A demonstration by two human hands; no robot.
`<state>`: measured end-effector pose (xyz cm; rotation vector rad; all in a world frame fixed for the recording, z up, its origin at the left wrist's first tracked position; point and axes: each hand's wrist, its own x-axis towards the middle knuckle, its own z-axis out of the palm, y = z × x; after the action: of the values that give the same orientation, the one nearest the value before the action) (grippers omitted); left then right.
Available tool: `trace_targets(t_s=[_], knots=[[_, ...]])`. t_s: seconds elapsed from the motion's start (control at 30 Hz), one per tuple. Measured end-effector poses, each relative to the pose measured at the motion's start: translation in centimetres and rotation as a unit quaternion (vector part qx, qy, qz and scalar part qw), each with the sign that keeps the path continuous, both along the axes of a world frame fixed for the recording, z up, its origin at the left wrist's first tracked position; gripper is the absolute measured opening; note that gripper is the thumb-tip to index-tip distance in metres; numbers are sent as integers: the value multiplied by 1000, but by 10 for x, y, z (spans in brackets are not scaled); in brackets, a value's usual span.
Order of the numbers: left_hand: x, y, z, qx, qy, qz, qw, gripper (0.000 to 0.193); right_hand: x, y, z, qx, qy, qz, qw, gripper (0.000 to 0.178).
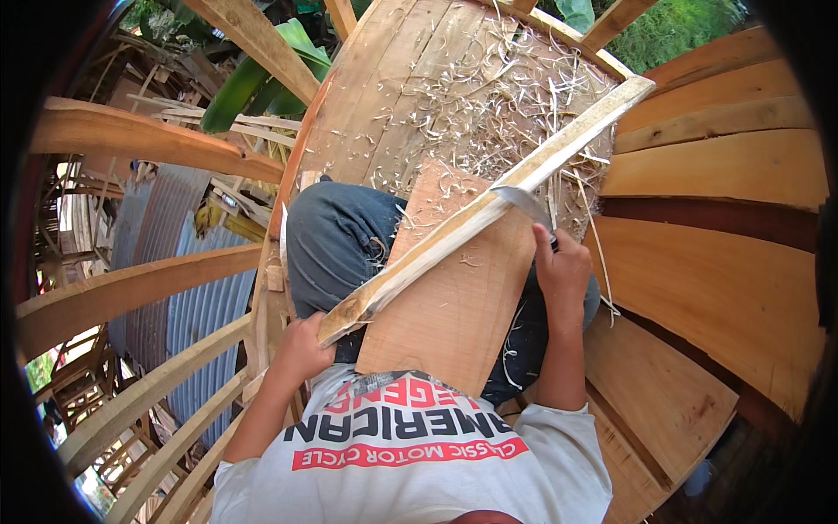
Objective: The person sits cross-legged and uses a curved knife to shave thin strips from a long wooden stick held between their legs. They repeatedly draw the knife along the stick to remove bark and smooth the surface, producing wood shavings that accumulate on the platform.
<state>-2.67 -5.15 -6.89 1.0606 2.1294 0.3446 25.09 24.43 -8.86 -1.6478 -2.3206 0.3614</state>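
A long squared wooden strip (pixel 419 260) runs slantwise from near my left hip to the far right, pale where its surface is cut. My left hand (pixel 305 347) is closed around its near end. In my right hand (pixel 563 269) is a knife (pixel 525 204), gripped by the handle. Its curved metal blade lies against the strip around the middle of its length. Beneath the strip, a flat wooden board (pixel 449 327) rests over my lap, from my shirt to beyond my knees.
Curled wood shavings (pixel 497 96) litter the plank floor (pixel 349 131) ahead. Wide boards (pixel 707 297) form a wall on the right. Wooden rails (pixel 140 284) stand on the left, with corrugated metal sheets (pixel 205 319) beyond them. A slatted wooden piece (pixel 655 393) lies by my right side.
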Motion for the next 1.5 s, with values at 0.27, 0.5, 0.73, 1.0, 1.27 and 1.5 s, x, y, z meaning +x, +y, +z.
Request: trace_targets(t_s=[0.27,0.5,0.73,1.0,1.27,1.5], knots=[[-14,10,5,-46,-78,6,996,21,0,-3,23,-42,17,18,999,56],[-23,15,5,-41,-143,-30,988,20,-30,-30,11,-36,-18,88,995,57],[-21,19,6,-33,-167,-26,985,19,-40,-7,2,52,-31,92,994,58],[-24,15,4,-33,-170,-27,985,18,-21,39,-15,49,7,-69,996,65],[-38,26,10,-97,-221,-47,969,23,15,30,24,-27,137,-71,988,64],[-57,31,-7,-112,-293,-103,944,25,-50,-41,27,-102,23,72,992,49]])
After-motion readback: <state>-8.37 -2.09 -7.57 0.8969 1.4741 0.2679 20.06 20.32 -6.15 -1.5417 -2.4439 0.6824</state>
